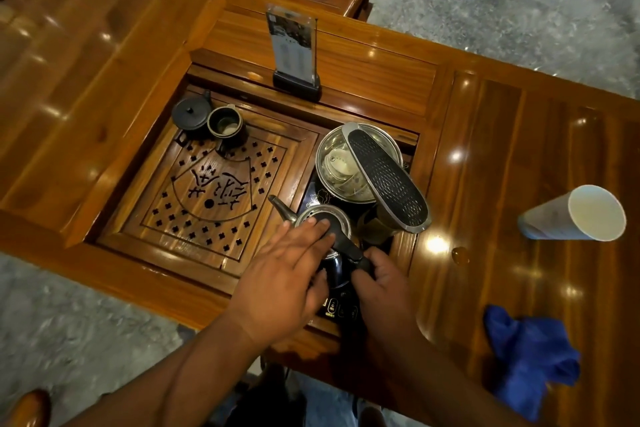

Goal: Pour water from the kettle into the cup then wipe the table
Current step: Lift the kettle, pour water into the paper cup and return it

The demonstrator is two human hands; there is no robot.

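Observation:
A small dark kettle [313, 218] with a thin spout pointing left stands on its black base in the sunken part of the wooden tea table [485, 156]. My left hand [287, 274] lies flat over the kettle's lid, fingers spread. My right hand [381, 284] is closed around the kettle's black handle. A white paper cup [575, 215] stands on the tabletop at the right. A small puddle of water [460, 255] lies on the wood left of the cup. A crumpled blue cloth [530, 360] rests at the table's near right edge.
A steel pot [332, 156] holding small cups sits behind the kettle, with a long black-and-silver handle-like lid [388, 177] across it. A dark teapot [191, 113] and pitcher [227, 126] stand on the carved drain tray [211, 198]. A menu stand [294, 52] stands behind; a wooden chair beyond.

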